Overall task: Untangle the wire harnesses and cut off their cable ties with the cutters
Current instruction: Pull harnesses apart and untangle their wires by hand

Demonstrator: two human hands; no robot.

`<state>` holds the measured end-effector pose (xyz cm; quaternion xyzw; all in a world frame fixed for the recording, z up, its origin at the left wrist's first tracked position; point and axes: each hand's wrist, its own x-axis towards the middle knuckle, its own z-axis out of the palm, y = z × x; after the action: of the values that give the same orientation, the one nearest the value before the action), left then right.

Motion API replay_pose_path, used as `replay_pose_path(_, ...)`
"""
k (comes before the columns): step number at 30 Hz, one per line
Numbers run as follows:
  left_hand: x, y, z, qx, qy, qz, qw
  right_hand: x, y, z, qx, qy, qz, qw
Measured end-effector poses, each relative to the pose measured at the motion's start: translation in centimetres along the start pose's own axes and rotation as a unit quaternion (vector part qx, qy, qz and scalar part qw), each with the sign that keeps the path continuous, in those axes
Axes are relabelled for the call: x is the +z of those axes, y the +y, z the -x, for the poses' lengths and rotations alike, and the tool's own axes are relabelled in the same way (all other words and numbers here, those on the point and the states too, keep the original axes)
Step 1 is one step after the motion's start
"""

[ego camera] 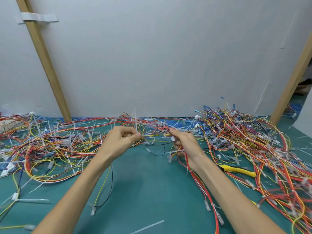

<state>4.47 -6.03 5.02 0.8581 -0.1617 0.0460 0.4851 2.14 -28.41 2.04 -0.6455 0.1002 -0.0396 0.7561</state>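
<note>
Green matting point(135, 191) carries a loose cable tie point(148, 226) nearest; beyond it the left hand point(120, 141) pinches a yellow wire point(155, 135) and the right hand point(184, 146) grips a red harness point(202, 190); yellow-handled cutters point(239, 170) lie just right; tangled harnesses point(244, 141) spread back to a white board point(168, 56).

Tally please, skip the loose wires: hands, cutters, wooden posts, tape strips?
Hands: 2, left hand and right hand, both gripping one wire harness
Cutters: 1
Wooden posts: 2, left post and right post
Tape strips: 1
Total: 6
</note>
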Motion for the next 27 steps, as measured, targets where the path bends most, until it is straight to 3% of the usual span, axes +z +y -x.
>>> replay_pose_path(3,-0.6,-0.5,-0.4,-0.014,0.015,-0.025,0.999,0.1,-0.1,0.1,-0.047,-0.055,-0.01,0.997)
replay_pose_path(7,-0.4,-1.1,-0.5,-0.025,0.056,-0.109,0.992,0.1,-0.2,0.3,-0.018,-0.102,0.007,0.995)
replay_pose_path(12,1.4,-1.0,0.4,0.022,0.113,-0.169,0.979,-1.4,0.1,1.1,0.004,-0.155,-0.014,0.988)
replay_pose_path(15,3.2,-1.5,2.1,0.042,0.185,-0.245,0.951,-2.6,0.9,1.8,0.0,-0.175,-0.023,0.984)
replay_pose_path(18,4.9,-1.5,4.0,0.131,0.254,-0.258,0.923,-3.1,2.0,2.2,-0.021,-0.155,-0.018,0.987)
replay_pose_path(19,5.4,-1.6,4.5,0.172,0.251,-0.253,0.918,-3.1,2.4,2.3,-0.03,-0.144,-0.01,0.989)
replay_pose_path(21,6.4,-1.7,5.3,0.215,0.189,-0.169,0.943,-2.8,3.1,2.5,-0.06,-0.121,0.006,0.991)
replay_pose_path(23,7.5,-1.6,5.9,0.182,0.106,-0.063,0.975,-2.5,3.6,2.7,-0.094,-0.103,0.024,0.99)
replay_pose_path(27,9.1,-2.4,5.7,0.117,0.013,-0.019,0.993,-2.2,4.4,2.8,-0.115,-0.088,0.038,0.989)
